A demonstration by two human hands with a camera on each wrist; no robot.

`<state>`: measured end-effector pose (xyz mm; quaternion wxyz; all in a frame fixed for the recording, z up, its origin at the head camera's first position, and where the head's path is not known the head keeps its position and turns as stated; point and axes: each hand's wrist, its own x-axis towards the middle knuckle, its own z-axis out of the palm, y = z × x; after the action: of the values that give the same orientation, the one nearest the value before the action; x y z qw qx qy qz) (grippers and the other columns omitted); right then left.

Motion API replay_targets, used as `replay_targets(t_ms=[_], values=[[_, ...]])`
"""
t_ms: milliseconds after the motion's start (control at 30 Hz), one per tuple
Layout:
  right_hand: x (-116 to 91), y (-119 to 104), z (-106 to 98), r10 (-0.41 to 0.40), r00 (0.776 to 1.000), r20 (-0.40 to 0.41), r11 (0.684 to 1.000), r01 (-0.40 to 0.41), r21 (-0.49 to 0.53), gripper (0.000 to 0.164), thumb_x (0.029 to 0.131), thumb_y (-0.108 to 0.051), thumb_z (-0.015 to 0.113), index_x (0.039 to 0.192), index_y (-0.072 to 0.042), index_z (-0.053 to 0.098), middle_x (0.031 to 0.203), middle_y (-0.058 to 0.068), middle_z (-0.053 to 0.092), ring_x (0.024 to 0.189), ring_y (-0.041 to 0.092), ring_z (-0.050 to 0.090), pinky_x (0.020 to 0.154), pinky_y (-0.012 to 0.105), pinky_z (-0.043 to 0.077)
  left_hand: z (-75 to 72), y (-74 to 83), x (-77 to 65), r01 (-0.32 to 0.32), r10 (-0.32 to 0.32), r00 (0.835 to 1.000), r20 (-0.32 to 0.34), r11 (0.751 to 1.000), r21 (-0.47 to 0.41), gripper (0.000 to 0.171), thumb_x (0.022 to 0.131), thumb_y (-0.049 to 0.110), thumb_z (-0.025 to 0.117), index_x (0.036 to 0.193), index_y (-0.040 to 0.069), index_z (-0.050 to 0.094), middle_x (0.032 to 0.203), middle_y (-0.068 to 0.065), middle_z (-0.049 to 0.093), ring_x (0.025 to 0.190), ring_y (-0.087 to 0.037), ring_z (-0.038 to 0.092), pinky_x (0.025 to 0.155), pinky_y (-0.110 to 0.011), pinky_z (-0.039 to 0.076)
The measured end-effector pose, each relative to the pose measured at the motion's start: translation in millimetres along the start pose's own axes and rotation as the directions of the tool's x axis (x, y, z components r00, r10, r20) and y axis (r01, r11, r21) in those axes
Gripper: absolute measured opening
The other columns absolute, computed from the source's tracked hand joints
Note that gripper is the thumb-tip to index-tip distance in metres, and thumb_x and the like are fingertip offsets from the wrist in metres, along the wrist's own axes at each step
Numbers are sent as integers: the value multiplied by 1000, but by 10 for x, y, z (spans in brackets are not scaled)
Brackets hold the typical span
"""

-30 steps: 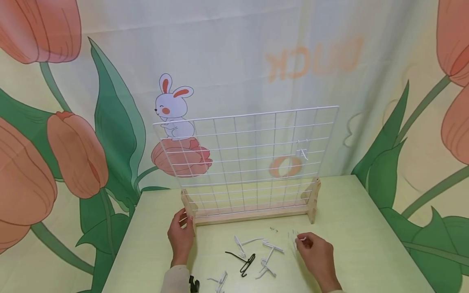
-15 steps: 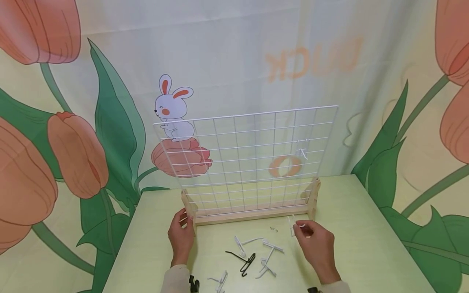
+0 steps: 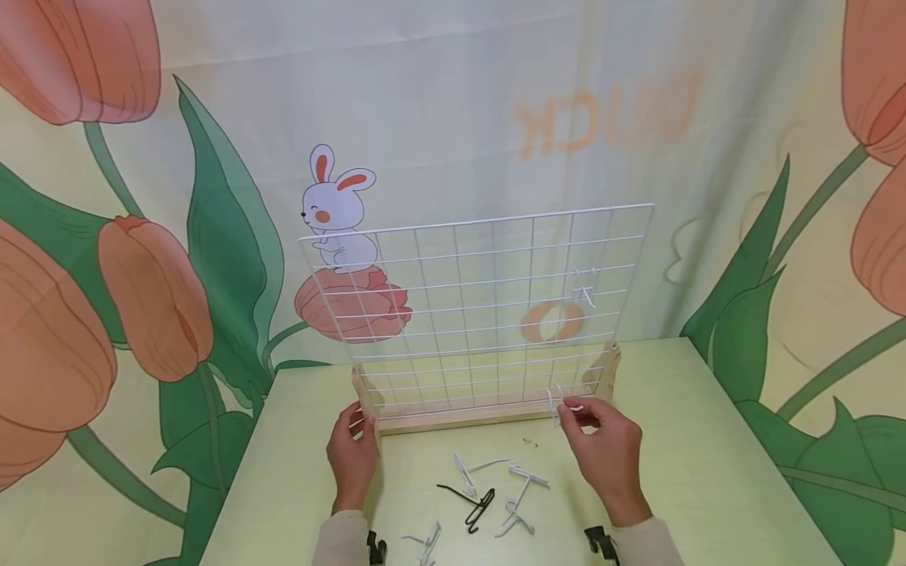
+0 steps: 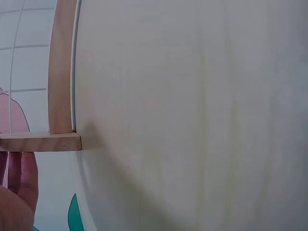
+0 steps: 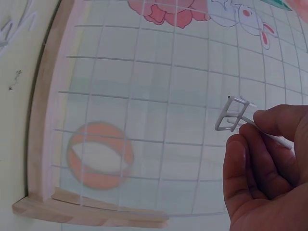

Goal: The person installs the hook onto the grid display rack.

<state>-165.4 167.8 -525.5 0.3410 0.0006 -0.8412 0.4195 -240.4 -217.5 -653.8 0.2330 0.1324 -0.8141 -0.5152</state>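
Observation:
My right hand (image 3: pixel 607 452) pinches the stem of a white wire display hook (image 5: pixel 232 115) between thumb and fingers. In the head view the hook is in front of the lower right of a white wire grid panel (image 3: pixel 493 287); whether it touches is unclear. The panel stands upright in a wooden stand (image 3: pixel 453 423). At the stand's left end, my left hand (image 3: pixel 352 462) holds the wooden foot (image 4: pixel 41 142), its fingers against the outer side in the left wrist view. Another white hook (image 3: pixel 584 295) hangs high on the panel's right side.
Several loose white hooks (image 3: pixel 522 495) and a black hook (image 3: pixel 480 511) lie on the table (image 3: pixel 283 472) between my hands. Tiny metal bits (image 3: pixel 530 442) lie near the stand's front. Behind everything hangs a printed curtain (image 3: pixel 453 102).
My right hand has raised the white hook from low over the table up and slightly left, toward the panel's lower right. The left hand has stayed at the stand's left end.

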Motion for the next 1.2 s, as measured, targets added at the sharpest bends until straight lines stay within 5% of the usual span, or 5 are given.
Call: replay_targets(t_ms=[467, 967, 1200], values=[[284, -336, -23, -215, 971, -104, 974, 222, 54, 16, 84, -4, 88, 99, -7, 83, 90, 4, 81, 70, 18, 74, 68, 13, 56, 5, 16, 7, -8, 8, 1000, 6, 1000, 23, 35, 103, 14, 70, 137, 13, 65, 125, -13, 73, 113, -32, 74, 92, -52, 63], [712, -683, 40, -305, 943, -134, 944, 318, 87, 12, 88, -7, 85, 99, -4, 83, 90, 8, 81, 72, 23, 75, 71, 9, 51, -5, 36, -3, -24, 24, 1000, 1, 999, 47, 34, 102, 11, 70, 136, 11, 65, 124, -15, 73, 111, -34, 74, 90, -53, 64], [896, -815, 71, -359, 922, -148, 925, 372, 74, 13, 90, -11, 84, 100, -3, 82, 91, 8, 81, 74, 23, 77, 66, 20, 57, -1, 38, -5, -40, 41, 999, -6, 998, 55, 34, 102, 11, 70, 136, 10, 65, 125, -15, 73, 110, -34, 75, 89, -53, 64]])
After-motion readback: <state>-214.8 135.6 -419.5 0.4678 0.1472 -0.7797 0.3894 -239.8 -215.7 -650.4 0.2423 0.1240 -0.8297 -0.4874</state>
